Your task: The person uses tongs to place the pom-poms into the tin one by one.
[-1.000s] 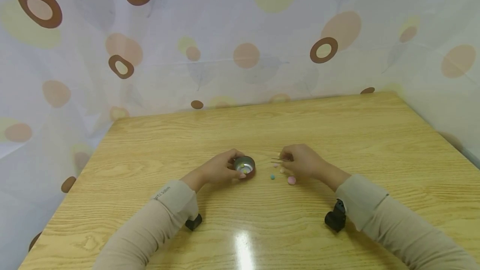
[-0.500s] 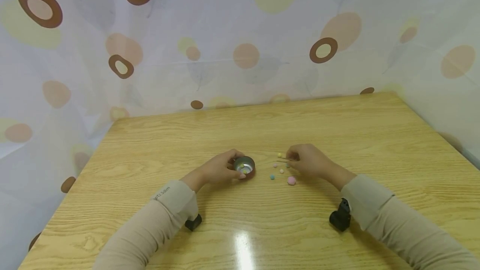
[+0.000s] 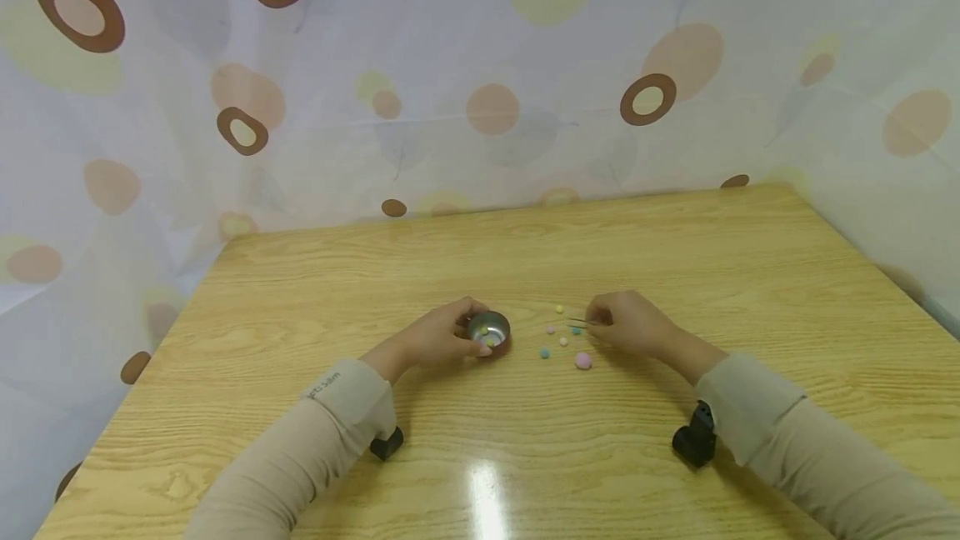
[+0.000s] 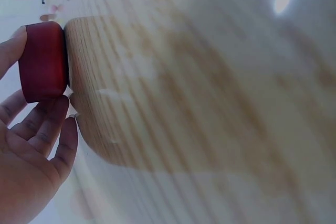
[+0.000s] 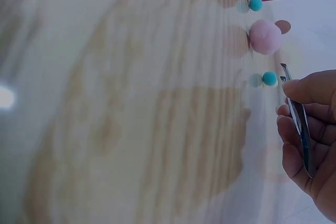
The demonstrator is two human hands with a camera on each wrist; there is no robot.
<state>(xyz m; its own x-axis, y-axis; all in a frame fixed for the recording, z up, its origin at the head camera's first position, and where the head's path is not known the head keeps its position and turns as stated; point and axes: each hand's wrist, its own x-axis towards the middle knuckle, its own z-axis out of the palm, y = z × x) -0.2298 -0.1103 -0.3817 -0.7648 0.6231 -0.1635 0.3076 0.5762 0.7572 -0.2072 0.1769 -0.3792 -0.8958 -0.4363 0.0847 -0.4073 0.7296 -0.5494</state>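
My left hand [image 3: 438, 338] grips a small round bowl [image 3: 505, 342], thumb on its near side and fingers on the far side. The bowl is shiny metal inside and red outside [image 4: 44, 61], standing on the table. Two small yellow-green balls [image 3: 490, 343] lie in it. Tweezers [image 5: 299, 121] are pinched in my right hand [image 3: 630, 323], their tips apart and pointing left. Those tips are right by a small blue pom-pom [image 5: 270, 78]. Nearer the bowl lie a second blue pom-pom [image 3: 545, 353] and a larger pink pom-pom [image 3: 583, 361].
Small yellow [image 3: 559, 309], pale pink [image 3: 551, 330] and cream [image 3: 564, 342] balls sit between the hands on the wood-grain table [image 3: 360, 273]. A patterned curtain [image 3: 450, 65] hangs behind the table and along its sides. Black wrist cameras [image 3: 693, 440] hang under the sleeves.
My right hand has moved right with the tweezers, away from the bowl, uncovering the yellow ball and the farther blue pom-pom. The left hand and bowl have stayed in place.
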